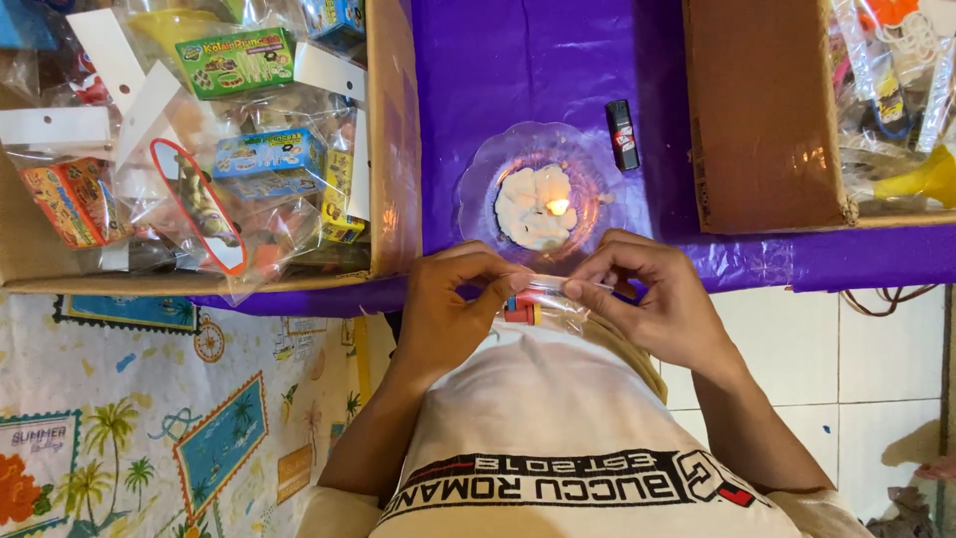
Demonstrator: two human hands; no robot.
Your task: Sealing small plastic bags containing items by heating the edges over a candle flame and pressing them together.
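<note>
Both hands pinch a small clear plastic bag (543, 299) with red, yellow and blue toy pieces inside. My left hand (453, 304) grips its left top edge; my right hand (652, 289) grips the right top edge. The bag hangs just in front of a clear glass dish (493, 164) holding melted white wax with a small burning flame (558, 206). The bag's upper edge is close to the flame. A black lighter (623, 134) lies beside the dish on the purple cloth (518, 60).
A cardboard box (393, 149) on the left holds several packed toy bags. Another cardboard box (762, 120) on the right holds more packets. A patterned mat (149, 428) covers the floor at left, white tiles (856, 359) at right.
</note>
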